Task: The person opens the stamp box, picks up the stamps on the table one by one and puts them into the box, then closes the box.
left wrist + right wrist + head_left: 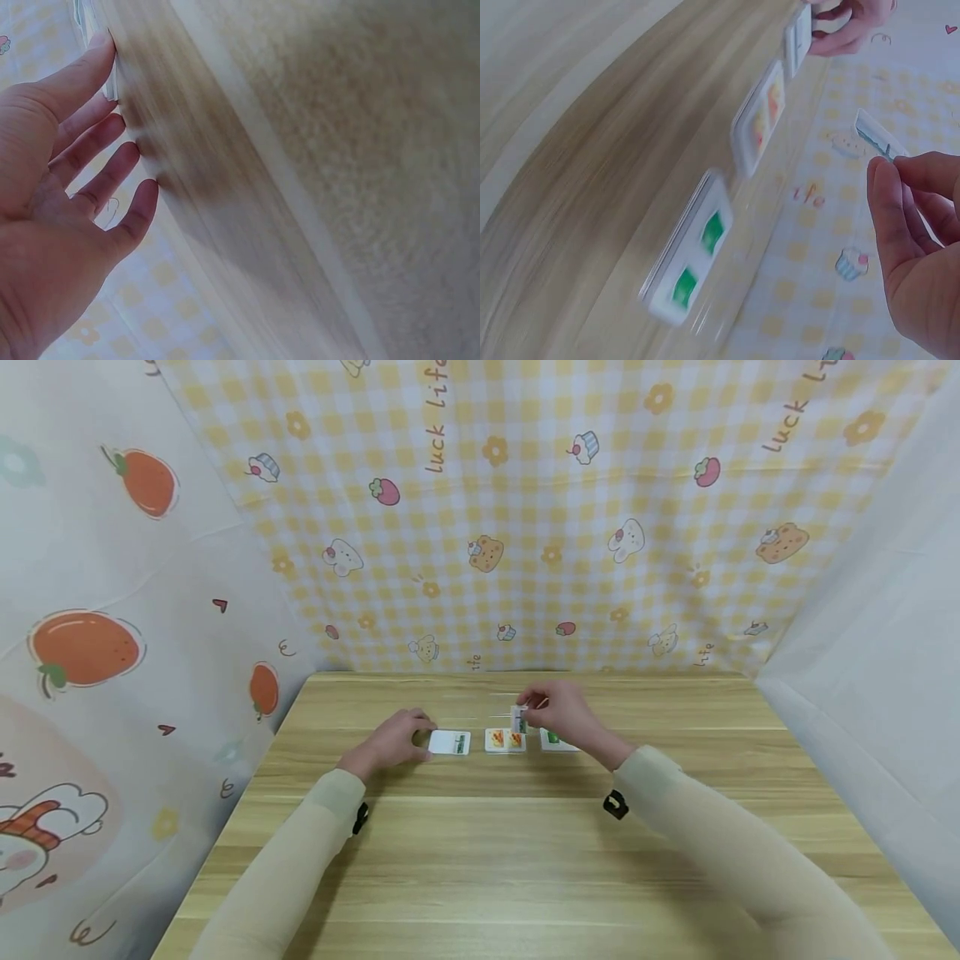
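Observation:
In the head view, my left hand (392,742) rests at the left end of a white card stack (444,742), which has a dark green picture at its right end. Its thumb and index finger hold the stack's edges; the other fingers spread loosely in the left wrist view. My right hand (922,232) pinches a small white card (877,135) with a dark green picture between thumb and fingertips, raised above the table. Below it lies a middle card stack (495,741) with two orange-yellow pictures. Partly behind the right hand is a third stack (694,259) with two green pictures.
The three stacks lie in a row toward the back of the wooden table (480,860). A yellow checked cloth (480,510) hangs behind the far edge. Printed white cloth (172,585) hangs on the left, and a plain white one (870,635) on the right.

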Motion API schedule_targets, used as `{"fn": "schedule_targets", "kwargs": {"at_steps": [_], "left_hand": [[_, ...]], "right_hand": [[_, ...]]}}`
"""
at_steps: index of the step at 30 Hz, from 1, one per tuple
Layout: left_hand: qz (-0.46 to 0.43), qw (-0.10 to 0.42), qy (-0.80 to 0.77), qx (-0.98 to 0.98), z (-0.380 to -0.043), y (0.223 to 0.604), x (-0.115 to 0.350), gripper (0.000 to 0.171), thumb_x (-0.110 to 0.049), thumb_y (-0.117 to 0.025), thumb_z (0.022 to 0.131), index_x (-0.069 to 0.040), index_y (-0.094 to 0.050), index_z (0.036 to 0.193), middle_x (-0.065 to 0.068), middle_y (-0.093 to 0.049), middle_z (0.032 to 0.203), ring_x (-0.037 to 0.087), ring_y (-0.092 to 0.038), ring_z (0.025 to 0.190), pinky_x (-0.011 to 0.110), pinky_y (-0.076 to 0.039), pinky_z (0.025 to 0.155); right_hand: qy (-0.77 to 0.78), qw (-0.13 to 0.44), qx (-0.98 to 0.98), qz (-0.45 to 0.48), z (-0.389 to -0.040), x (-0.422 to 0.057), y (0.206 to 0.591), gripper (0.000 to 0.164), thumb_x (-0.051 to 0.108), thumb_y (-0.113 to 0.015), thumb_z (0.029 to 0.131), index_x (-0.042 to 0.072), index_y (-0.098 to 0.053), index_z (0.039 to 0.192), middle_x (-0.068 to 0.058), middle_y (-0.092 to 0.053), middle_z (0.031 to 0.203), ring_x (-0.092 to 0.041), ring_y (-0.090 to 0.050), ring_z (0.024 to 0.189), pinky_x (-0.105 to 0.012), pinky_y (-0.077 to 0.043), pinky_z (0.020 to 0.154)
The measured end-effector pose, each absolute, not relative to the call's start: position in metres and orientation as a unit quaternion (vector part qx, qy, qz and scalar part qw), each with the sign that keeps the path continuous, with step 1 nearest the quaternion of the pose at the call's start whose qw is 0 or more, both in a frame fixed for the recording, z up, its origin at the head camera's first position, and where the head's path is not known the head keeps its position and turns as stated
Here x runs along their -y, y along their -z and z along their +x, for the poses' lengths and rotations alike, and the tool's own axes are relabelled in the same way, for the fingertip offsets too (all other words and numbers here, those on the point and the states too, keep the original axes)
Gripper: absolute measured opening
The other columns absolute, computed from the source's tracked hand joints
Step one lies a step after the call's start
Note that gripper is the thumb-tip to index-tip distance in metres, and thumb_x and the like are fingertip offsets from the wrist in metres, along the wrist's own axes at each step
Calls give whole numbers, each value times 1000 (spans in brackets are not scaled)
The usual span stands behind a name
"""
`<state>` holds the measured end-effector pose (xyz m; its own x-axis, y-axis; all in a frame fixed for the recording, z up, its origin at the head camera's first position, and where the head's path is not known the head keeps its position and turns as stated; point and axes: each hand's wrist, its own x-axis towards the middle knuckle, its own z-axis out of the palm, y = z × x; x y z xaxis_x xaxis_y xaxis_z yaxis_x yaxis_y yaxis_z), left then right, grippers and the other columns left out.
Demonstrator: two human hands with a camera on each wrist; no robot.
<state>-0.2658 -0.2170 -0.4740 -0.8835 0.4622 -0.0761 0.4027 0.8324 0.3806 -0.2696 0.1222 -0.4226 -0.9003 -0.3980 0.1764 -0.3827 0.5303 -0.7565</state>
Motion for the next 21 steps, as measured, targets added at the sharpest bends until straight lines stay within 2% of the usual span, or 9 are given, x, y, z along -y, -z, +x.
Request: {"fn": "schedule_targets", "kwargs": {"at_steps": [11,17,19,21], "left_hand": [[236,75,-185,-951,-267,476,216,59,-30,-83,85,-4,-63,134,11,-55,136,33,-48,125,49,-39,106],[236,69,-189,-951,-271,480,219,59,-30,-85,83,-4,-65,132,11,-57,134,32,-49,121,49,-40,105],[238,67,-192,-950,-271,480,219,59,-29,-86,82,-4,-65,131,11,-57,134,32,-50,121,49,-40,104],[241,65,-194,-949,-272,479,219,59,-28,-86,82,-3,-65,131,12,-57,133,33,-50,121,50,-40,105]], "right_hand": [[492,21,-844,-214,-277,-62,430,8,5,-72,90,10,-74,96,-5,-67,85,-19,-68,75,-34,-60,67],[507,52,-830,-228,-280,-29,433,8,2,-68,90,6,-74,96,-7,-68,83,-34,-72,78,-42,-60,69],[497,54,-835,-229,-282,-20,434,8,3,-69,90,6,-74,94,-5,-69,81,-33,-72,78,-41,-60,68],[477,46,-848,-225,-284,-11,436,7,4,-71,88,8,-75,92,-1,-69,80,-26,-71,77,-34,-58,67]]}}
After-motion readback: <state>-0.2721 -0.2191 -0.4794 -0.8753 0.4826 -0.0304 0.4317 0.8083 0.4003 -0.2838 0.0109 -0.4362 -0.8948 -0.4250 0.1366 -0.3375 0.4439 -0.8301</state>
